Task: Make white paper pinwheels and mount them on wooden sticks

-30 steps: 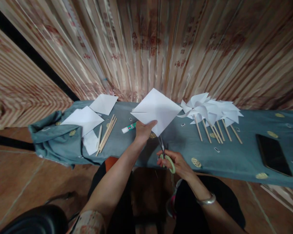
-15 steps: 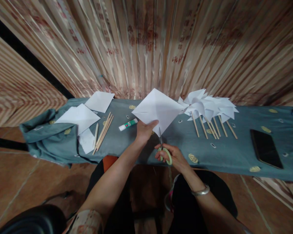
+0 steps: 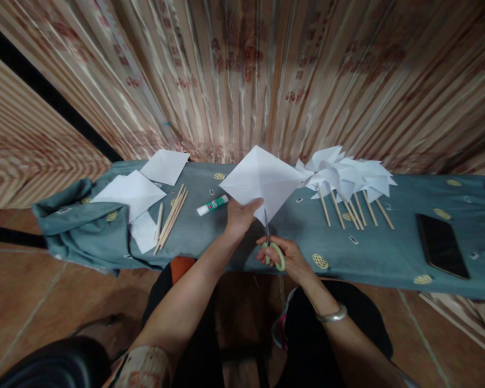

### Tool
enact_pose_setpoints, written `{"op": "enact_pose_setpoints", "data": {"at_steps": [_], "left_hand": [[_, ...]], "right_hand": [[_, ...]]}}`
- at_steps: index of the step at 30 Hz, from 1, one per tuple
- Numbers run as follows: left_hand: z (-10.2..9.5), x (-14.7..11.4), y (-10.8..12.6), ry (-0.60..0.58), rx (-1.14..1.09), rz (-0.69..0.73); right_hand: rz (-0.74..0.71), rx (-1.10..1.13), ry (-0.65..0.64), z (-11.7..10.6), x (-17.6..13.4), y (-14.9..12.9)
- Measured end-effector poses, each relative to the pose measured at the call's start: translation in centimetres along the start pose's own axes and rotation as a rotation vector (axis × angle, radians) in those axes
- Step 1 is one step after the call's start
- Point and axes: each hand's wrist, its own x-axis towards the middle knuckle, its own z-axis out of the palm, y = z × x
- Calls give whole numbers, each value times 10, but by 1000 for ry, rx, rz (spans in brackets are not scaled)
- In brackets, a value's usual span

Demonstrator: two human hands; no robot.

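We've one sheet (image 3: 262, 175) pinched in our left hand (image 3: 240, 216) over the table (image 3: 299, 229); right hand (image 3: 285, 256) grips one scissors (image 3: 282, 261) at its near corner. On table: one glue stick (image 3: 213, 205), one phone (image 3: 442, 246).

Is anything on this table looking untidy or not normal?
Yes: at far left, the grey-green cloth is bunched up, a fold seemingly lapping over some white paper, whereas elsewhere it lies mostly flat.

White paper square (image 3: 262, 172), turned cornerwise, light-green-handled scissors (image 3: 282, 260), blades at its near corner
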Motion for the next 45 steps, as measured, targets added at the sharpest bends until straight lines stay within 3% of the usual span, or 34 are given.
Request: {"op": "enact_pose_setpoints", "data": {"at_steps": [28,45], "left_hand": [[-2,4,-5,11,-15,-20],[-2,2,6,50,-15,-76]], "right_hand": [[32,60,83,4,3,2],[17,57,102,3,2,2]]}}
